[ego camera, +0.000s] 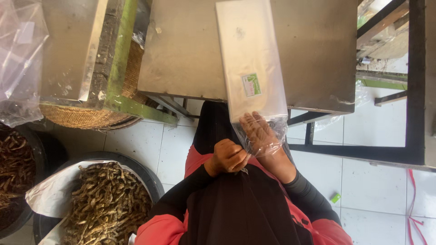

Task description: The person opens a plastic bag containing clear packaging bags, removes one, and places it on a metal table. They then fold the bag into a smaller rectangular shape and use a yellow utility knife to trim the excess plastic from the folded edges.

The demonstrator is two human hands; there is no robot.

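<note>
While the clear plastic bag (251,63) is lying flat on the steel bench (318,54), its open end is hanging over the bench's near edge, and that is where the action is. The right hand (260,134) is sliding inside that mouth, fingers spread apart and flat, showing through the film just below the bench edge. The left hand (229,156) is sitting just beside it, lower and to the left of the bag's mouth, its grip curled together into a fist; whether it is pinching the plastic, I cannot tell from here. A small green and white label (251,85) is showing on the bag, near the bench's front edge.

Left of the bench, a woven basket (86,115) is peeking out beneath a green-edged frame (120,54). Below and well left of the bench, a black tub (145,174) lined with white plastic is holding a heap of pale dried roots (106,204), and a second tub of darker roots (16,165) is sitting farther left at the picture's edge. Crumpled clear plastic (20,59) is bunching up at the far left. Under the bench, white floor tiles (372,177) are showing, with a small green scrap (335,198) lying on them.
</note>
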